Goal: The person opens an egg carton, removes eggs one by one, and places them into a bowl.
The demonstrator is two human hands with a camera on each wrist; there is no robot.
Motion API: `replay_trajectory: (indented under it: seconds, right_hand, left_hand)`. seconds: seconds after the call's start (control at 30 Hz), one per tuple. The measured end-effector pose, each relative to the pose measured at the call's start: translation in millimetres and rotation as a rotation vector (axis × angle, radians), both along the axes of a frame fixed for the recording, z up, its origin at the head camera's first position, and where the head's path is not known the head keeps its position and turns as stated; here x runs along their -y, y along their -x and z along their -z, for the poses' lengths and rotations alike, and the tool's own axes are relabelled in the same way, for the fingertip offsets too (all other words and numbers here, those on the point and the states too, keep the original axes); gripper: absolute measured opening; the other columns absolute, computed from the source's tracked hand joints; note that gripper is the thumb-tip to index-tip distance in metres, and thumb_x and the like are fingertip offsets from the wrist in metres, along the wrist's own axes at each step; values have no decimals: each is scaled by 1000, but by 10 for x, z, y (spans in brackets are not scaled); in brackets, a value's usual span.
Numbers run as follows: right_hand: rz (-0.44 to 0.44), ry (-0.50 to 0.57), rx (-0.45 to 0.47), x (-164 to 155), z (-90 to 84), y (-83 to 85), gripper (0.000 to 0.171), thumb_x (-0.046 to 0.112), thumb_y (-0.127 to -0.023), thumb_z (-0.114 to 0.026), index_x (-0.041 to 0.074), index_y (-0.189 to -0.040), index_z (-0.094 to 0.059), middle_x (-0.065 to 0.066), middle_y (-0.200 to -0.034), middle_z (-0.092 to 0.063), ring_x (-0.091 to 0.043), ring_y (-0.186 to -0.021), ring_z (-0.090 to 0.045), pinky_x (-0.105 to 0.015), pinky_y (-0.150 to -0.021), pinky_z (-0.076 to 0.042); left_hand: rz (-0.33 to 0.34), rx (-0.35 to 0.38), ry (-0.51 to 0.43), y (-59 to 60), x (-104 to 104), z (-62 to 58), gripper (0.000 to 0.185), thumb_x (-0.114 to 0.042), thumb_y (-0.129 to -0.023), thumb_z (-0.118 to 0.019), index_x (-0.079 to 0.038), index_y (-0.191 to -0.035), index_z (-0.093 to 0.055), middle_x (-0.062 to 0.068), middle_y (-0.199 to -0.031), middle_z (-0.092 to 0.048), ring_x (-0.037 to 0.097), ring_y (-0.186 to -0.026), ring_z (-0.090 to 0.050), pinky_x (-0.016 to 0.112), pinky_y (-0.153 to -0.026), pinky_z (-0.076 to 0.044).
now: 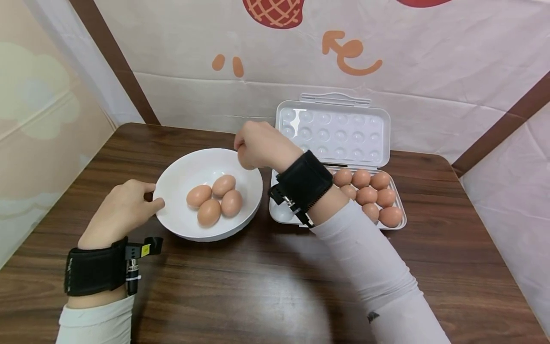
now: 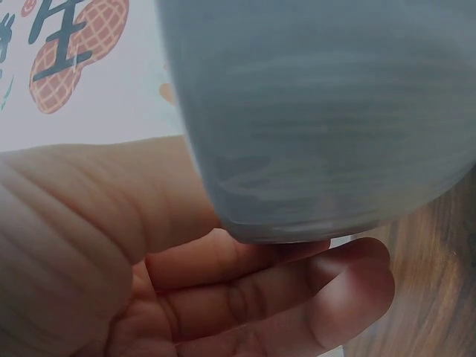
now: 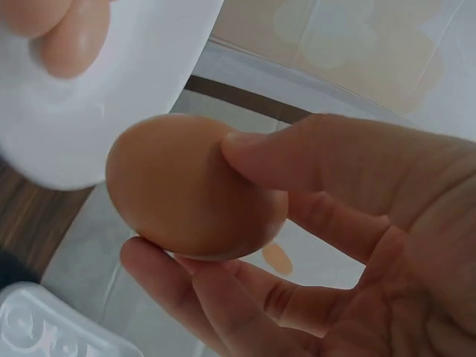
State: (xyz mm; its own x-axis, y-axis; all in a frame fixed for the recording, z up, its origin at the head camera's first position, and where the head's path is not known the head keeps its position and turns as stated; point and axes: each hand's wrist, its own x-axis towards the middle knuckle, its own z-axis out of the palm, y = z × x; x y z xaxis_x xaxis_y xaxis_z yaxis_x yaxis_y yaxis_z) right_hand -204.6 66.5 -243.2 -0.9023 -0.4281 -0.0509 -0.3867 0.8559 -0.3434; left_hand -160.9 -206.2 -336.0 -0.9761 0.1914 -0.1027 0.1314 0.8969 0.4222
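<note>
My right hand (image 1: 266, 145) pinches a brown egg (image 3: 190, 186) between thumb and fingertips, above the right rim of a white bowl (image 1: 172, 174). Several brown eggs (image 1: 209, 212) lie grouped on the bottom of the bowl. At the bowl's left edge, my left hand (image 1: 129, 208) grips the rim; the left wrist view has the bowl's outer wall (image 2: 320, 126) up close, with curled fingers (image 2: 349, 297) below it. An egg carton (image 1: 397, 224) of pale plastic stands open to the right, brown eggs (image 1: 366, 196) in its right part. My right wrist and forearm hide some of its tray.
The carton's raised lid (image 1: 341, 136) leans back near a printed cloth (image 1: 185, 43) behind the table. All of this rests on a dark wooden table (image 1: 240, 282). My right forearm crosses over the carton's front edge.
</note>
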Motion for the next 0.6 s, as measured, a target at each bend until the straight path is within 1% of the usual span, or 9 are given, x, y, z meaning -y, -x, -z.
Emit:
replay_trajectory:
  seconds: [0.1,0.2,0.23,0.3,0.37,0.47,0.53,0.6]
  right_hand:
    - [7,16,44,95,13,61,32,-2,-78,-48,12,-92,-73,1,-91,-59,-15,-84,-47,-23,-63,-36]
    - [-9,29,75,191,56,136,32,-2,-79,-49,12,-93,-74,2,-92,-59,-15,-84,-48,-22,-62,-37]
    - [-17,35,76,221,73,164,32,-1,-80,-50,13,-95,-74,2,-95,-60,-15,-85,-50,-22,-64,-39]
    - [-32,40,71,288,110,224,30,0,-81,-51,13,-94,-74,2,-95,-59,-14,-84,-49,-21,-64,-38]
    - [-47,41,58,359,145,285,27,-1,-82,-50,12,-91,-72,1,-94,-57,-13,-79,-44,-21,-63,-35]
    - [-45,32,42,476,178,346,28,-1,-84,-48,11,-93,-71,0,-98,-54,-13,-74,-37,-21,-62,-30]
    - [-41,36,55,558,186,363,31,-1,-88,-46,12,-102,-72,1,-104,-55,-13,-74,-37,-21,-63,-31]
    - [-33,42,69,634,190,362,35,1,-91,-46,14,-112,-71,2,-111,-57,-13,-76,-40,-21,-64,-34]
  left_hand:
    - [-3,6,5,-1,2,2,39,-19,-92,-54,8,-119,-64,9,-78,-60,22,-69,-47,31,-54,-33]
    - [-9,15,10,-9,8,6,41,-19,-92,-53,8,-121,-62,7,-75,-57,21,-67,-46,31,-54,-32]
    - [-11,18,12,-12,9,8,41,-19,-92,-53,9,-121,-62,7,-75,-57,21,-67,-46,31,-54,-32]
    - [-12,21,16,-19,11,13,41,-18,-92,-54,9,-121,-62,7,-75,-57,21,-67,-46,31,-54,-33]
    - [-14,18,18,-22,10,19,40,-18,-92,-54,8,-120,-63,7,-76,-59,21,-68,-46,31,-55,-33]
    - [-12,13,12,-22,-3,27,40,-18,-91,-54,8,-120,-64,6,-75,-58,20,-67,-45,31,-54,-32]
    - [-14,6,10,-18,-9,26,42,-18,-91,-54,8,-123,-62,5,-73,-57,19,-65,-44,30,-53,-32]
    - [-15,1,8,-10,-13,21,44,-18,-91,-54,9,-125,-61,4,-72,-55,18,-63,-43,29,-53,-32]
